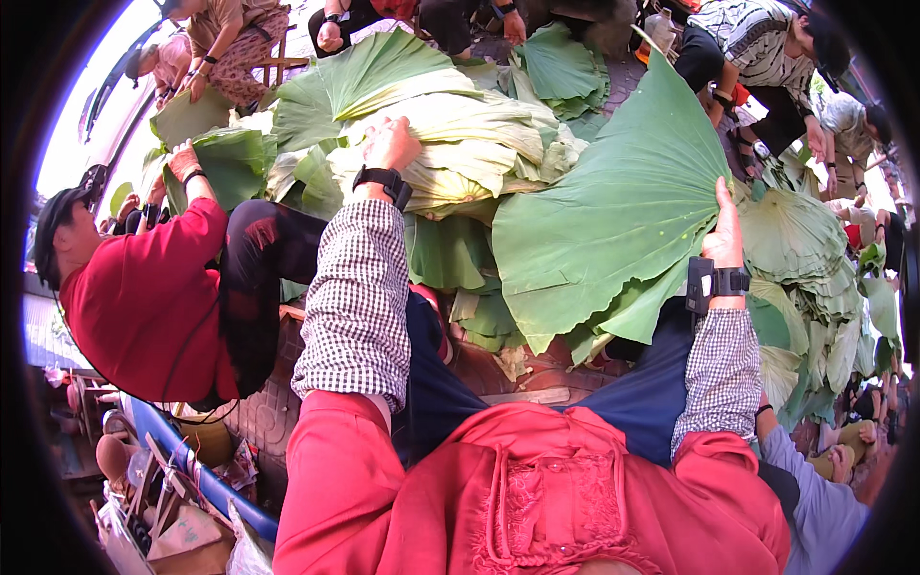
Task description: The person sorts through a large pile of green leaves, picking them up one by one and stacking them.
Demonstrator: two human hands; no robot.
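Observation:
In my right hand [724, 228] is a large green lotus leaf [611, 208], pinched at its right edge. The thumb lies in front and the fingers are hidden behind. Folded into a fan, the leaf points up and away, with more leaf layers under its lower edge. My left hand [392, 146] is at a thick stack of pale, folded lotus leaves [467, 136], its fingers curled; whether they pinch a leaf edge is hidden. A broad green leaf [374, 68] drapes over the far left of that stack, and darker leaves [445, 251] hang below it.
To my left a person in red [151, 287] handles green leaves [230, 165]. Another leaf pile [798, 237] stands at the right. Several people sit across from me, one in a striped shirt [755, 43]. A blue-edged container [194, 460] with tools and bags is at lower left.

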